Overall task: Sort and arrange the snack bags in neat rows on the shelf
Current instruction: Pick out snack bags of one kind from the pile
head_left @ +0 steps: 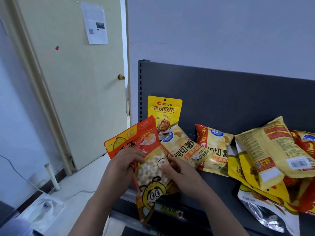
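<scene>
— Orange puff bag [150,167]: where does it lie from the grips?
— Between them. Left grip [126,160] and right grip [179,171] both pinch it, long axis hanging downward, shelf [218,183] just beyond the right grip.

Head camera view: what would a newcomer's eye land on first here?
Probably the orange snack bag with a clear window, held in the left hand and right hand at the lower centre. Next, the yellow walnut bag standing upright against the dark shelf's back panel, and the untidy heap of yellow and red chip bags on the shelf to the right.
</scene>
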A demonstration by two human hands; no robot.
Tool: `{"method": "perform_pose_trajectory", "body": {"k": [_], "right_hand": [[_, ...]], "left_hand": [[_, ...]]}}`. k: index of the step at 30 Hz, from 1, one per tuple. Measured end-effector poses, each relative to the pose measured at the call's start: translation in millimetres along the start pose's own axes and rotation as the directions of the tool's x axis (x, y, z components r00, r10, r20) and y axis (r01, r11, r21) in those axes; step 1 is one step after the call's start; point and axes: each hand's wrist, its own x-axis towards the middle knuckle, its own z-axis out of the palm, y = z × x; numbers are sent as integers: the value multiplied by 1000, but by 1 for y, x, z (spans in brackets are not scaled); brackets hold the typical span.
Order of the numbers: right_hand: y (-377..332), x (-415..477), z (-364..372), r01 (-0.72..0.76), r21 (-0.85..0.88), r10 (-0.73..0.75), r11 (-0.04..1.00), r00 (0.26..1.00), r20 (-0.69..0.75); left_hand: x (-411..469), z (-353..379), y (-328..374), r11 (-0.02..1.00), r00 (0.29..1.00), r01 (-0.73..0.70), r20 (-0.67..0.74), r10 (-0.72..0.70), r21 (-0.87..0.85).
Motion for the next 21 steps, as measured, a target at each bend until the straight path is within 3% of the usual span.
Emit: {"method": "perform_pose_trajectory", "body": {"k": [2, 5, 7, 9, 10, 12, 14, 15, 21], "right_hand": [[-2, 0, 4, 22, 172, -32, 985, 998, 52], [-3, 1, 6, 24, 354, -15, 935, 999, -28], [-1, 1, 9, 39, 396, 4, 917, 994, -109], [0, 2, 11, 57, 413, 24, 909, 982, -189], [1, 3, 11, 62, 424, 43, 903, 972, -233], [1, 4, 9, 76, 456, 74, 887, 951, -301], [3, 3, 4, 89, 448, 53, 889, 954, -294], [4, 1, 2, 93, 427, 27, 899, 964, -265], [5, -17, -21, 174, 345, -110, 922, 974, -198]], "left_hand": [[1, 4, 3, 999, 1000, 13, -23, -13, -31], [6, 10, 8, 998, 994, 42, -99, -37, 44], [6, 14, 16, 986, 968, 160, -202, -146, 56], [-1, 19, 26, 959, 919, 281, -277, -281, -41], [-5, 20, 32, 924, 898, 358, -222, -380, -133], [-10, 23, 39, 794, 851, 515, 87, -517, -323], [-10, 28, 41, 713, 793, 601, 377, -478, -361], [-8, 29, 42, 723, 776, 606, 446, -446, -332], [9, 28, 48, 795, 768, 548, 532, -356, -260]]}}
